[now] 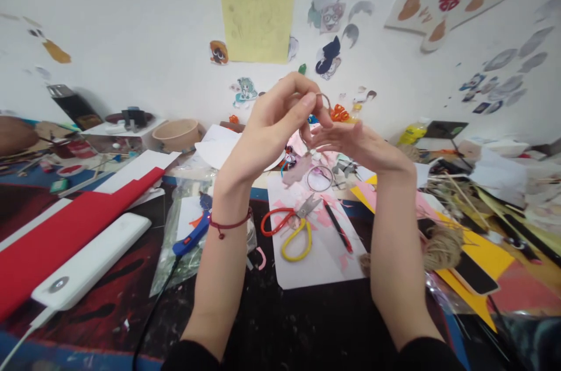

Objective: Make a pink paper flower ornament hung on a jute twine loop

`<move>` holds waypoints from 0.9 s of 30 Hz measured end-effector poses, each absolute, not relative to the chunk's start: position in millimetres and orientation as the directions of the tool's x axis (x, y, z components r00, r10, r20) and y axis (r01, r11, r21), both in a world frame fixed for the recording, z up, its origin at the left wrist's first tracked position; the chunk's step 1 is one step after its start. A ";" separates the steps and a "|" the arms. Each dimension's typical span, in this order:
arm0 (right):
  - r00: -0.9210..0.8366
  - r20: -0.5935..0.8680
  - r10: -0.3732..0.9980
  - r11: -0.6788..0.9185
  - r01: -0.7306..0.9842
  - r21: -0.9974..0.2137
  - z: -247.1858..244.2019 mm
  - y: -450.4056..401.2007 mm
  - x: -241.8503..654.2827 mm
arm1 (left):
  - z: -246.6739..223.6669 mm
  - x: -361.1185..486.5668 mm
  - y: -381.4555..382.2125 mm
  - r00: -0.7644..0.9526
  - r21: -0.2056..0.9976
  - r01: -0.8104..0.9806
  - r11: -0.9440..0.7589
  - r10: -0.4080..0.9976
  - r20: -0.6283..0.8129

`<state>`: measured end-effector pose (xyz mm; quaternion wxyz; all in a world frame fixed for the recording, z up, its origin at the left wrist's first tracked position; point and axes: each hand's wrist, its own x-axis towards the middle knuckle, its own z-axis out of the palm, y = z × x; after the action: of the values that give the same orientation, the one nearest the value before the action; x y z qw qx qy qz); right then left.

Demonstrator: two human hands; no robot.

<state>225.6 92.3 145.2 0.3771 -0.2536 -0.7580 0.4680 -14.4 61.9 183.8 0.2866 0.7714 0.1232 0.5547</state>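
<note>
My left hand is raised above the middle of the table, thumb and fingers pinched on a thin brown ring. The ring's lower part is hidden behind the fingers. Just right of it and a little lower, my right hand has its fingers stretched out toward the left hand, palm down, close to the ring. Below both hands a thin hoop lies on a white paper sheet. Scissors with one red and one yellow handle rest open on the sheet, beside a black and red pen.
To the left are a blue glue gun on plastic film, a white power strip and red paper. At the right lie a twine ball and a phone. A pot stands near the wall.
</note>
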 end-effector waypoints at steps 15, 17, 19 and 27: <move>-0.409 0.508 0.758 0.598 0.128 -0.791 154.1 81.0 231.7 | 182.7 -8.6 65.6 0.366 0.625 -0.060 -0.779 0.565 0.739; -0.388 0.576 0.719 0.652 0.091 -0.753 157.0 79.4 221.7 | 181.0 -9.8 70.4 0.391 0.605 -0.038 -0.796 0.545 0.741; -0.414 0.592 0.692 0.668 0.056 -0.742 159.6 76.8 209.2 | 178.6 -11.2 76.3 0.424 0.571 0.002 -0.821 0.518 0.743; -0.256 0.593 0.763 0.633 0.110 -0.767 159.8 71.8 179.0 | 171.6 -14.6 89.1 0.460 0.478 0.178 -0.860 0.502 0.733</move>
<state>179.0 71.8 159.8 0.5318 -0.2989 -0.7305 0.3071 -14.6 89.1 171.6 0.1693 0.8374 0.2029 0.4784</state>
